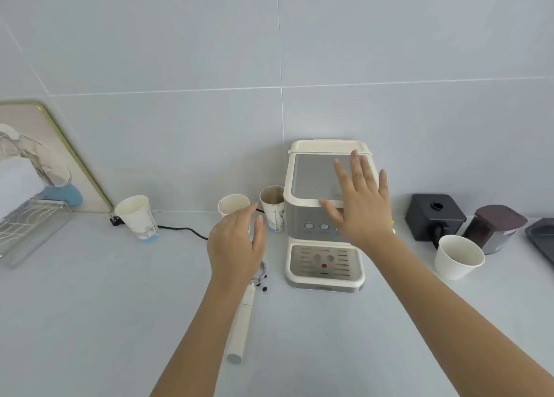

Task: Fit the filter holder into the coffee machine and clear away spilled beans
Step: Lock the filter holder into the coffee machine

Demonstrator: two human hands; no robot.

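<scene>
A cream and silver coffee machine (311,183) stands against the wall at centre right, its drip tray (325,273) in front. The filter holder (241,321) lies on the counter to its left, cream handle towards me, its metal head mostly hidden under my left hand (235,246). A few dark beans (263,288) lie beside the head. My left hand hovers above the holder, fingers apart, holding nothing. My right hand (358,204) is spread flat over the machine's front top edge and holds nothing.
Three paper cups (138,219) (232,204) (272,207) stand left of the machine, with a black cable (183,230) on the counter. Right of it are a black grinder (433,219), a white cup (457,257) and a dark-lidded jar (494,228). A wire rack (27,231) sits far left.
</scene>
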